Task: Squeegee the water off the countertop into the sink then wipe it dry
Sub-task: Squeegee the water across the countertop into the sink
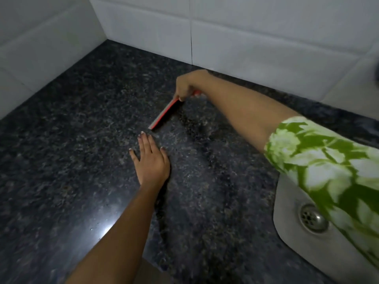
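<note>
My right hand [187, 85] is shut on a red squeegee [165, 114] near the back wall, its blade resting on the dark speckled granite countertop [71, 140]. The blade runs diagonally from my hand down to the left. My left hand [150, 160] lies flat on the countertop with fingers spread, just in front of the blade's near end, not touching it. Darker wet streaks [196, 130] trail on the stone to the right of the blade. The steel sink [291, 201] sits at the lower right with its drain [312, 218] visible, partly hidden by my green patterned sleeve.
White tiled walls [246, 37] close the counter at the back and on the left, meeting in a corner at the upper left. A bright light reflection [106, 230] glares on the counter near the front. A dark object [376, 70] peeks in at the right edge.
</note>
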